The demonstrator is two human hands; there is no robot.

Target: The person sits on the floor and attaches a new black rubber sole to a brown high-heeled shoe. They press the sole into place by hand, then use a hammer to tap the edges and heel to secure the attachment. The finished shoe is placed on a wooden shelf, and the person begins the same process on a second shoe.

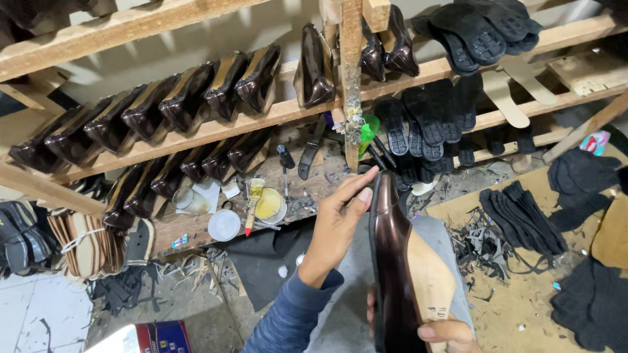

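A dark brown glossy shoe upper on a last [392, 261], its tan insole side facing right, is held on edge at the lower middle. My left hand [337, 222] in a blue sleeve presses flat against the shoe's left side near the toe. My right hand [445, 332] grips the shoe's heel end at the bottom edge; only a thumb and part of the fingers show.
Wooden racks [196, 131] hold rows of matching brown lasted shoes [190, 95]. Black soles [425, 121] lean on the right shelves, and more soles [523, 219] are stacked on a board. A glue tin with a brush [268, 206], a white lid [224, 224] and tools lie on the bench.
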